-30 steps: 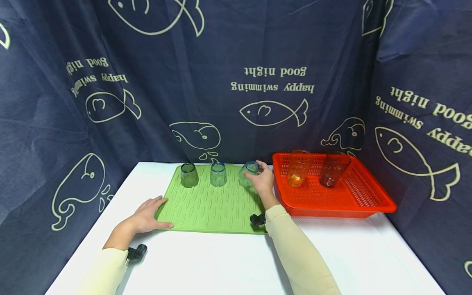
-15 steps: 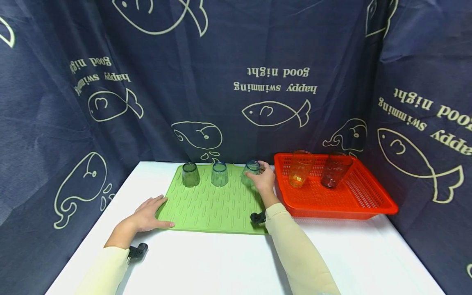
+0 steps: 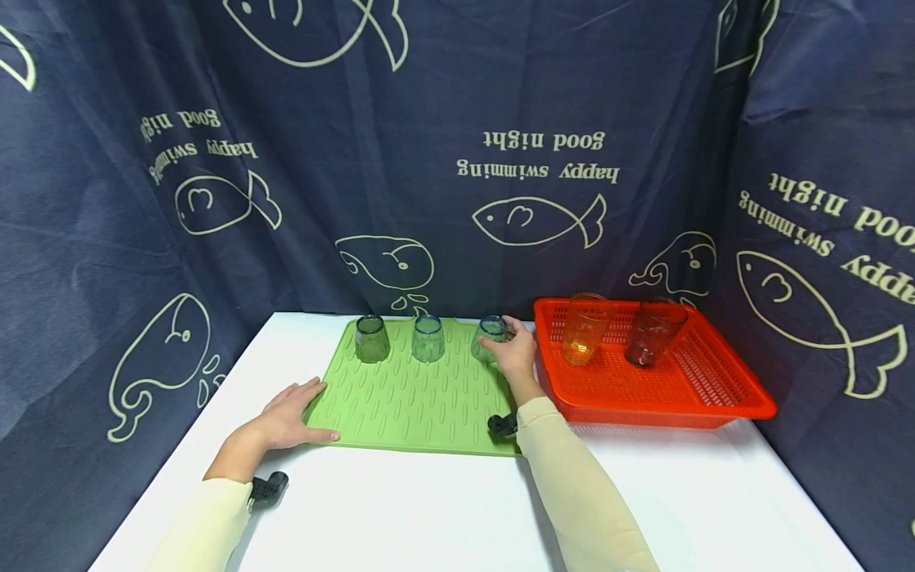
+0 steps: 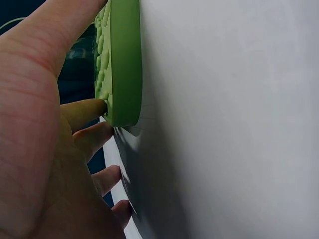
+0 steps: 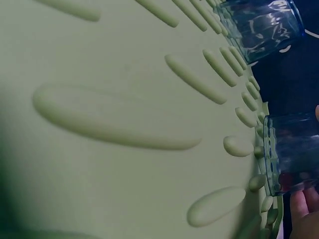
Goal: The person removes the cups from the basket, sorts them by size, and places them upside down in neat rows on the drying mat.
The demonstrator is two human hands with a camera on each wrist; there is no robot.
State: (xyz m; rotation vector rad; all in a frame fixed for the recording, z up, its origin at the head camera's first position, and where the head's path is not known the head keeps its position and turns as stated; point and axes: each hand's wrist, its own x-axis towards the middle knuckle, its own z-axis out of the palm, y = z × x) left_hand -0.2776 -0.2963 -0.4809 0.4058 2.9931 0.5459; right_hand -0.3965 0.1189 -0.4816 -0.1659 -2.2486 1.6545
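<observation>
My right hand holds a clear bluish glass at the back right of a green ridged mat. The thumb lies across the near side of the glass, fingers at its right. In the right wrist view this glass stands on the mat with fingertips at its side. A similar blue-rimmed glass and a dark greenish glass stand in line to its left. My left hand rests spread at the mat's front left corner, thumb on the front edge, fingers along the left side.
On the right stands a red plastic basket with perforated sides. Inside it are an amber glass and a dark reddish glass, both leaning. A navy curtain with fish prints hangs behind the white table.
The glass in my right hand has shifted slightly right and looks more upright. My left hand keeps its place on the mat corner. The whole head view has drifted a little.
</observation>
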